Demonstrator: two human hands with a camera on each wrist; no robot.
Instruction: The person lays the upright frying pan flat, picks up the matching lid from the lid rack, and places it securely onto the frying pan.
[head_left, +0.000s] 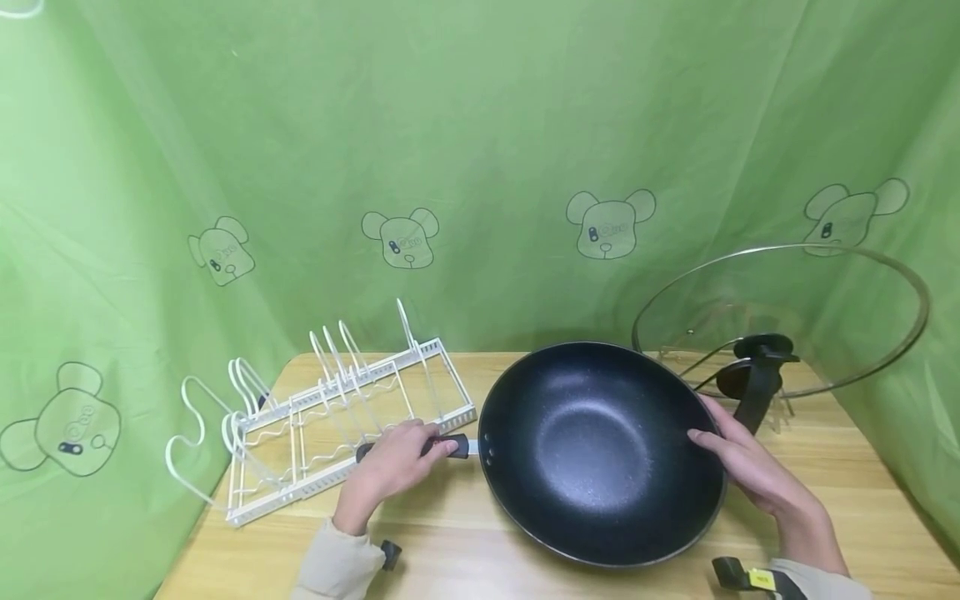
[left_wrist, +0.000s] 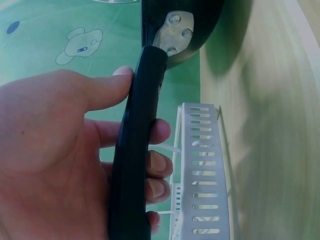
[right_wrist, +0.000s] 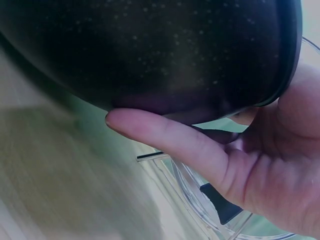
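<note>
A black wok (head_left: pixel 592 458) with a pale worn sheen on its inside is held tilted over the table, its open side facing me. My left hand (head_left: pixel 401 462) grips the wok's black handle (left_wrist: pixel 135 125), fingers curled round it and thumb along its side. At the far side of the wok, my right hand (head_left: pixel 757 475) holds the rim, thumb over the inner edge and fingers underneath. In the right wrist view one finger (right_wrist: pixel 165 140) stretches along the dark outer wall. A metal plate (left_wrist: pixel 175 32) with several rivets joins handle and wok.
Left of the wok stands a white wire rack (head_left: pixel 322 483) with upright loops, close to my left hand. A glass lid (head_left: pixel 847 317) with a metal rim leans behind my right hand, beside a black knob (head_left: pixel 763 346). Green cloth (head_left: pixel 480 125) encloses the wooden table (head_left: pixel 450 542).
</note>
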